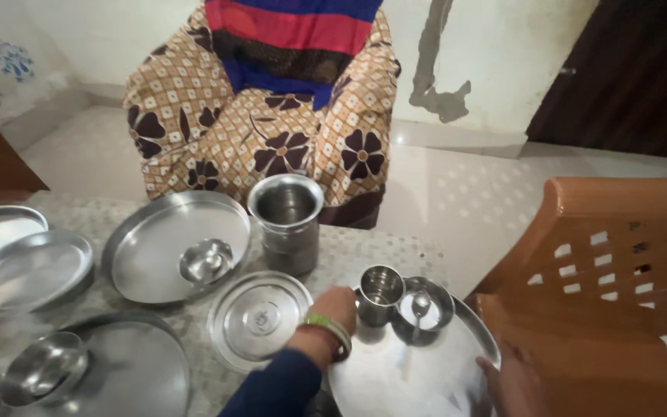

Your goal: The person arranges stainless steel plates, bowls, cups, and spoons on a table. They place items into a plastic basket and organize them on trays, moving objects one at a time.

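A: Where was the small steel cup (380, 293)?
B: Standing upright, mouth up, at 11 o'clock on the big plate (395, 378). The left hand (335, 309) had its fingers curled round it.
A: And the right hand (512, 380)?
B: At 4 o'clock on the rim, but I couldn't tell about its fingers. The spoon (418, 309) pointed from 12 to 6

Tight table: the left hand (333, 309) sits wedged between the lid (260, 316) and the small tumbler (380, 294), with the bowl and spoon (424, 303) crowding just beyond on the plate (395, 378). The tall pot (286, 220) blocks the way straight ahead. Bare plate surface lies open toward the right hand (512, 382), chair (604, 293) hemming that side.
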